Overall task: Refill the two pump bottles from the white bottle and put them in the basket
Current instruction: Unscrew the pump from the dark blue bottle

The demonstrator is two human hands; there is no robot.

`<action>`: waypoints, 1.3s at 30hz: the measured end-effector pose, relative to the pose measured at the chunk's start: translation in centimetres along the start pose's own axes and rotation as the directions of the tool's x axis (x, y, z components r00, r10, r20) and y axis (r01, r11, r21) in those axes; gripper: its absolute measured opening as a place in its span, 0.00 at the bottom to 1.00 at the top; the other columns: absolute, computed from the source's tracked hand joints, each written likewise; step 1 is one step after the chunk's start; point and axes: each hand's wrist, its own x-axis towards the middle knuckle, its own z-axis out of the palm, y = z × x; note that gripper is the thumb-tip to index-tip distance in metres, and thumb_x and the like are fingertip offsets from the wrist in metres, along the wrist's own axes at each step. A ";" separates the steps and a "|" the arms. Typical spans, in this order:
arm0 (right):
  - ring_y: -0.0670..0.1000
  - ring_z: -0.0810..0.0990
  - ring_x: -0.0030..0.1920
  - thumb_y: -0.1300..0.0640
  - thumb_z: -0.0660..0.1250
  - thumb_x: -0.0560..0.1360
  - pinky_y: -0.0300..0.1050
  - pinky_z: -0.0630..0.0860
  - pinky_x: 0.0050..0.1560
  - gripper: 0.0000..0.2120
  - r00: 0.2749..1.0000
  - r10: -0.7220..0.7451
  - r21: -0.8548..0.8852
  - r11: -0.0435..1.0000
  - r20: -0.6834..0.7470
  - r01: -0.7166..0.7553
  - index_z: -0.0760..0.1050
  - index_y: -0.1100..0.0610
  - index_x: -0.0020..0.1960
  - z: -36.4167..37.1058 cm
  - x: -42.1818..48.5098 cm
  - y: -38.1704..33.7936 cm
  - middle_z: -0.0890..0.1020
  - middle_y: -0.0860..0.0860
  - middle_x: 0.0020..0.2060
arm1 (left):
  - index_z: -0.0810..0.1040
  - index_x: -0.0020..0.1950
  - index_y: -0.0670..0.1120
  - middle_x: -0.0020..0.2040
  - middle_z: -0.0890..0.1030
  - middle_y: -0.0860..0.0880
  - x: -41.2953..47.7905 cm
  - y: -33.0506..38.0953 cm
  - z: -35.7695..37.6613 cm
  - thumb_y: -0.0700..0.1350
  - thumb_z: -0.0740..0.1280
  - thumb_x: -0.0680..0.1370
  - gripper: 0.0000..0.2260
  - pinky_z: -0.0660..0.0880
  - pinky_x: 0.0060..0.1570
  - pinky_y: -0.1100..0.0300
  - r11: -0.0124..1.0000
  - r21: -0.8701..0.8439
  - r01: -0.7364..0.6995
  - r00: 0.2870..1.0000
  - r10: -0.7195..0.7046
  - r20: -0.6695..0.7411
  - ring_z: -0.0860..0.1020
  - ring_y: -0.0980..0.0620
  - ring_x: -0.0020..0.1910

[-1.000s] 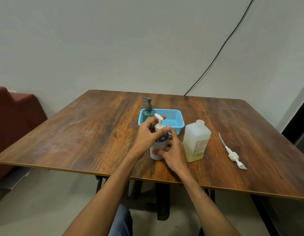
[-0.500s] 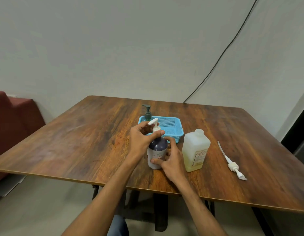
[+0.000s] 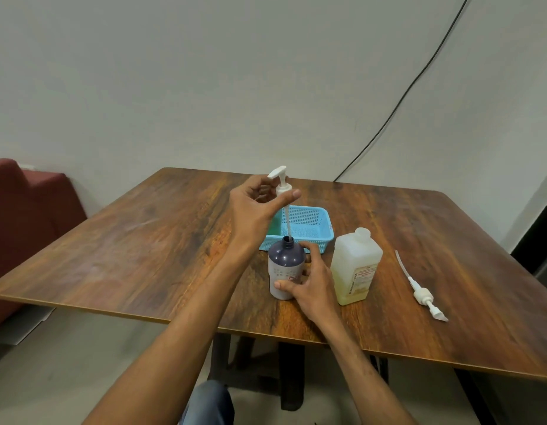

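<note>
Your left hand (image 3: 254,210) pinches the collar of a white plastic pump head (image 3: 281,182) between thumb and curled fingers, holding it high above the dark purple round bottle (image 3: 286,262). Its thin dip tube runs straight down to the open neck, and I cannot tell whether the tip has come free of it. Your right hand (image 3: 312,280) wraps thumb and fingers round the lower body of that bottle, which stands upright near the front edge of the brown wooden surface (image 3: 143,240).

Just behind the bottle sits the blue mesh plastic basket (image 3: 309,222), touching or nearly touching it. Just right of your right hand stands the white squarish plastic bottle (image 3: 355,265), uncapped. Further right, well apart, a second white pump (image 3: 421,294) lies flat with its tube pointing away from you. You have wide bare wood on the left side.

Your left hand hides most of a green bottle (image 3: 276,223) in the basket's left end. The purple bottle's label is too small to read. A dark red seat (image 3: 26,204) is cut off at the left.
</note>
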 end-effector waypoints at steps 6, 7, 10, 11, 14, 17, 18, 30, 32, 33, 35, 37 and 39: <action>0.49 0.74 0.69 0.55 0.83 0.64 0.55 0.77 0.65 0.42 1.000 0.004 -0.009 1.000 0.005 -0.004 0.62 0.40 0.69 -0.1 0.0 0.0 0.73 0.44 0.70 | 0.83 0.51 0.43 0.46 0.86 0.48 0.4 0.5 0.0 0.42 0.81 0.67 0.15 0.82 0.50 0.56 1.000 0.015 0.004 1.000 -0.003 -0.018 0.85 0.49 0.46; 0.49 0.73 0.69 0.55 0.82 0.65 0.55 0.77 0.66 0.42 1.000 0.004 -0.013 1.000 0.004 -0.003 0.62 0.41 0.70 -0.1 0.0 0.0 0.73 0.44 0.70 | 0.83 0.51 0.42 0.46 0.86 0.47 0.4 0.4 0.0 0.43 0.81 0.67 0.15 0.82 0.50 0.55 0.999 0.033 0.004 1.000 -0.004 -0.010 0.85 0.49 0.47; 0.49 0.73 0.69 0.54 0.83 0.64 0.54 0.77 0.66 0.42 1.000 0.006 -0.008 1.000 0.004 -0.006 0.62 0.41 0.70 -0.1 0.1 0.0 0.73 0.44 0.70 | 0.83 0.51 0.42 0.47 0.86 0.46 0.3 0.1 -0.1 0.43 0.81 0.67 0.16 0.82 0.50 0.55 0.999 0.042 0.022 1.000 -0.021 -0.022 0.85 0.48 0.47; 0.49 0.73 0.69 0.54 0.83 0.64 0.55 0.77 0.66 0.42 1.000 0.009 -0.009 1.000 0.005 -0.009 0.62 0.41 0.70 0.0 0.1 0.0 0.73 0.44 0.70 | 0.83 0.52 0.41 0.47 0.86 0.45 0.3 0.0 -0.2 0.43 0.81 0.67 0.16 0.83 0.50 0.54 0.999 0.039 0.022 0.999 -0.020 -0.030 0.85 0.47 0.47; 0.49 0.73 0.69 0.53 0.83 0.64 0.55 0.76 0.66 0.42 1.000 0.013 -0.014 1.000 0.005 -0.012 0.62 0.40 0.70 0.0 0.1 0.1 0.73 0.44 0.70 | 0.83 0.52 0.41 0.47 0.86 0.46 0.3 0.0 -0.2 0.43 0.81 0.67 0.16 0.83 0.51 0.53 0.997 0.080 0.010 1.000 -0.009 -0.008 0.85 0.49 0.47; 0.49 0.73 0.69 0.53 0.83 0.64 0.56 0.76 0.66 0.43 1.000 0.014 -0.012 1.000 0.007 -0.014 0.63 0.43 0.71 0.0 0.1 0.1 0.73 0.44 0.70 | 0.83 0.51 0.42 0.46 0.86 0.47 0.3 0.2 -0.1 0.43 0.81 0.67 0.15 0.83 0.50 0.56 0.997 0.074 0.023 1.000 -0.023 -0.006 0.85 0.50 0.47; 0.49 0.73 0.69 0.53 0.83 0.64 0.56 0.76 0.66 0.43 1.000 0.015 -0.012 1.000 0.005 -0.014 0.63 0.43 0.71 0.0 0.2 0.1 0.73 0.44 0.70 | 0.83 0.51 0.41 0.46 0.86 0.47 0.3 0.2 -0.1 0.44 0.81 0.67 0.16 0.83 0.49 0.55 0.997 0.072 0.031 0.999 -0.029 -0.022 0.85 0.49 0.46; 0.49 0.73 0.69 0.55 0.83 0.64 0.54 0.77 0.65 0.42 1.000 0.014 -0.001 1.000 0.005 -0.014 0.63 0.43 0.70 0.1 0.2 0.1 0.73 0.44 0.70 | 0.83 0.51 0.41 0.46 0.86 0.46 0.0 -0.2 -0.7 0.45 0.81 0.67 0.17 0.82 0.51 0.45 0.993 0.080 0.086 0.994 -0.081 -0.067 0.85 0.47 0.47; 0.50 0.73 0.69 0.55 0.83 0.64 0.54 0.77 0.65 0.42 1.000 0.018 -0.004 1.000 0.001 -0.018 0.63 0.43 0.70 0.1 0.2 0.1 0.73 0.45 0.70 | 0.83 0.52 0.42 0.47 0.86 0.46 -0.1 -0.2 -0.7 0.44 0.81 0.68 0.16 0.82 0.52 0.45 0.992 0.097 0.076 0.997 -0.073 -0.037 0.85 0.47 0.48; 0.50 0.73 0.69 0.55 0.83 0.64 0.55 0.77 0.65 0.43 1.000 0.020 -0.006 1.000 0.001 -0.020 0.63 0.44 0.71 0.1 0.2 0.1 0.73 0.45 0.70 | 0.83 0.53 0.42 0.47 0.86 0.46 -0.1 -0.1 -0.7 0.44 0.81 0.68 0.16 0.82 0.53 0.45 0.993 0.095 0.075 0.997 -0.072 -0.029 0.85 0.48 0.48; 0.51 0.73 0.69 0.55 0.83 0.64 0.56 0.76 0.66 0.43 1.000 0.020 -0.006 1.000 0.004 -0.020 0.63 0.44 0.71 0.2 0.2 0.1 0.73 0.45 0.70 | 0.83 0.54 0.42 0.47 0.86 0.47 -0.1 0.2 -0.7 0.43 0.80 0.69 0.16 0.83 0.52 0.48 0.994 0.077 0.073 0.997 -0.070 -0.041 0.85 0.50 0.47; 0.51 0.73 0.70 0.55 0.83 0.64 0.56 0.77 0.65 0.43 1.000 0.019 -0.005 1.000 0.005 -0.019 0.62 0.43 0.71 0.1 0.2 0.1 0.73 0.46 0.71 | 0.84 0.54 0.41 0.47 0.86 0.47 -0.2 0.5 -0.7 0.43 0.80 0.69 0.16 0.83 0.51 0.51 0.996 0.062 0.068 0.996 -0.064 -0.066 0.85 0.51 0.46; 0.51 0.74 0.69 0.55 0.83 0.64 0.56 0.77 0.65 0.43 1.000 0.019 0.000 1.000 0.005 -0.019 0.63 0.43 0.71 0.0 0.1 0.1 0.73 0.45 0.70 | 0.84 0.54 0.40 0.47 0.86 0.46 -0.2 0.8 -0.8 0.43 0.80 0.69 0.16 0.83 0.51 0.51 0.997 0.054 0.052 0.996 -0.048 -0.079 0.85 0.50 0.46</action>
